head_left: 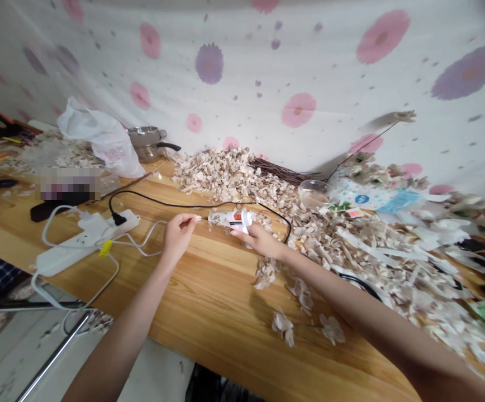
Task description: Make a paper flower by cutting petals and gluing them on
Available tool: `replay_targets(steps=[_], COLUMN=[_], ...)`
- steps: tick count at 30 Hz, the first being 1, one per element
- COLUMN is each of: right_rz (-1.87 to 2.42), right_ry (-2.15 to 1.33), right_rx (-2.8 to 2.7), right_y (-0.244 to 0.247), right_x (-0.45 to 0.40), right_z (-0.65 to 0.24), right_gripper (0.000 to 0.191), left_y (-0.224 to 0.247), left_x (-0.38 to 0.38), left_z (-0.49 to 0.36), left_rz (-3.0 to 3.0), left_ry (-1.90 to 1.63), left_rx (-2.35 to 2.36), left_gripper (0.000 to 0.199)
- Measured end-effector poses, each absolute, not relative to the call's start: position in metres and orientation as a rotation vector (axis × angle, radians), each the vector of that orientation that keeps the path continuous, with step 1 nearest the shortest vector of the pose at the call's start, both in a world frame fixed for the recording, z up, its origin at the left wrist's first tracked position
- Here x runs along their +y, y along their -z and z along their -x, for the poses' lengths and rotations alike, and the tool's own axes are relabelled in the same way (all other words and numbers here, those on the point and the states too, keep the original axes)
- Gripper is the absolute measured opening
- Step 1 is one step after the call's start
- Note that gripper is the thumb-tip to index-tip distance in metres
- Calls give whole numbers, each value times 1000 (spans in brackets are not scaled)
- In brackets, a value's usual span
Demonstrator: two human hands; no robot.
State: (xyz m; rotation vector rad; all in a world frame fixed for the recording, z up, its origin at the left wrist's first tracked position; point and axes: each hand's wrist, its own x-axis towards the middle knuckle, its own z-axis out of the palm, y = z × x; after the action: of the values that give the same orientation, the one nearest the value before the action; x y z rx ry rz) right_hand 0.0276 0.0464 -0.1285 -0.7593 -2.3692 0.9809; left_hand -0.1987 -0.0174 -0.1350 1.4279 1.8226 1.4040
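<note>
Over the middle of the wooden table, my right hand [261, 240] is wrapped round a white glue gun [228, 219] with an orange and black label. The tool's tip points left toward my left hand [180, 231]. The fingertips of my left hand are pinched together on something small and pale beside the tip, too small to make out. A black cord runs behind the tool. Below my right hand, pale petal flowers [283, 326] lie on a thin stem near the table's front edge.
A white power strip [69, 252] with cords lies left. Heaps of dry petals [221, 173] cover the back and right, with a bundle of twigs [286, 172], a clear bowl [313, 194] and a tissue pack [362, 196]. Metal pots [146, 146] and a plastic bag [110, 139] stand behind.
</note>
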Motion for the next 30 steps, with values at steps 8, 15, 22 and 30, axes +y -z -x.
replay_targets(steps=[8, 15, 22, 30], right_rz=[764, 814, 820, 832], right_ry=[-976, -970, -980, -970], right_rx=[-2380, -2359, -2361, -2361], right_y=[127, 130, 127, 128], right_x=[47, 49, 47, 48], right_z=[-27, -26, -27, -27], right_gripper=[50, 52, 54, 54], left_y=[133, 131, 131, 132], left_x=[-18, -19, -19, -18], left_z=[197, 196, 196, 195], left_rz=[-1422, -1405, -1385, -1421], left_ry=[-1407, -1415, -1426, -1399], left_rx=[1817, 1804, 1804, 1822], left_gripper=[19, 19, 19, 19])
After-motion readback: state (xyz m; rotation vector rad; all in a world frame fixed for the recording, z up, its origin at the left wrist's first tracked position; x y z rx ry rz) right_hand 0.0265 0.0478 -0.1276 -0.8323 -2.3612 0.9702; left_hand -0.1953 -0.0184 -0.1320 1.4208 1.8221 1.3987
